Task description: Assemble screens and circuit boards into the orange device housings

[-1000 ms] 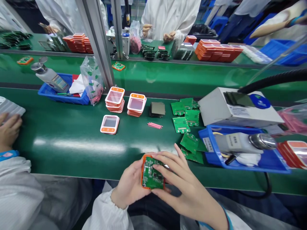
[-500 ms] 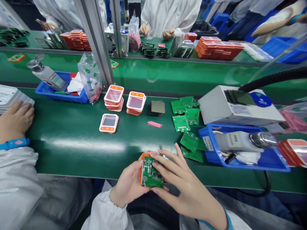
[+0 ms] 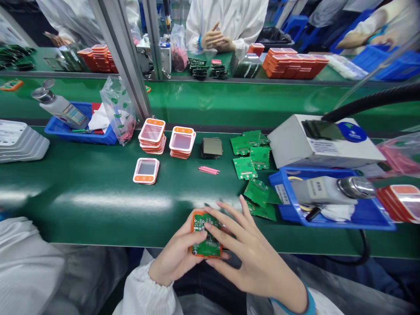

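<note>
Low in the middle of the view, a green circuit board (image 3: pixel 210 248) sits in an orange plastic case. My left hand (image 3: pixel 175 253) is closed round the case's left side, its thumb lying on the board. Over the right side is my right hand (image 3: pixel 251 256), its thumb at the lower edge and two fingertips on the board's face, the other fingers raised. Beyond lie loose green circuit boards (image 3: pixel 260 192), thin pink strips (image 3: pixel 209 170), a stack of dark square screens (image 3: pixel 211 148) and orange-and-white case fronts (image 3: pixel 182 141). One front (image 3: pixel 146 170) lies nearer me.
At right stand a blue tray (image 3: pixel 285 210) with a bottle (image 3: pixel 315 189) and a white box (image 3: pixel 288 142). Another blue tray (image 3: pixel 82 138), a plastic bag (image 3: pixel 118 109) and white stacked trays (image 3: pixel 22 142) are at left. A metal post (image 3: pixel 126 57) rises behind. Co-workers sit opposite and at left.
My left thumb has moved from the case's edge onto the board, which now sits flatter in the case. The left co-worker's hand has left the white trays. An opposite co-worker's hands have come together.
</note>
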`<state>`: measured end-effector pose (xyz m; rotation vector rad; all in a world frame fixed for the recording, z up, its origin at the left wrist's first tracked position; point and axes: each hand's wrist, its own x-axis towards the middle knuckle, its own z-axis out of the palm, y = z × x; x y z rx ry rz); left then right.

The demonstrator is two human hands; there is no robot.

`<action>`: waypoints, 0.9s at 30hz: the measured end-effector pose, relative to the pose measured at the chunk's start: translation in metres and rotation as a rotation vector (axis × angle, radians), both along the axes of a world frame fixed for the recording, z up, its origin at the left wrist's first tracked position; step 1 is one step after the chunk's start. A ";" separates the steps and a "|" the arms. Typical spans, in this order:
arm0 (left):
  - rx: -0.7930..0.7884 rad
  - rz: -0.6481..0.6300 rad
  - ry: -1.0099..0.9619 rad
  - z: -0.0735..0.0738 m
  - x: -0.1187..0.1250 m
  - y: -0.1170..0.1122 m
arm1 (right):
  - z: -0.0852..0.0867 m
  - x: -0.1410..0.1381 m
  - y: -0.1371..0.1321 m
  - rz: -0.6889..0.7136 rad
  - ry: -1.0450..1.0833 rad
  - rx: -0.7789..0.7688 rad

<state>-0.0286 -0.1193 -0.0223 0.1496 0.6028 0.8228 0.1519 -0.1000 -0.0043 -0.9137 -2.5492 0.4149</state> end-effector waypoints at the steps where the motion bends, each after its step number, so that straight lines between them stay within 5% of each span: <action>1: -0.002 0.004 0.010 0.000 0.000 0.000 | -0.001 -0.001 -0.001 -0.004 -0.010 -0.008; 10: -0.058 0.120 0.163 -0.001 -0.006 0.005 | -0.008 -0.015 0.000 -0.011 0.095 -0.045; 17: 0.006 0.190 0.430 0.016 -0.012 0.022 | -0.002 -0.027 0.010 -0.036 0.065 0.101; 27: 0.277 0.197 0.449 0.054 -0.020 0.094 | 0.026 -0.053 0.067 -0.131 0.214 0.145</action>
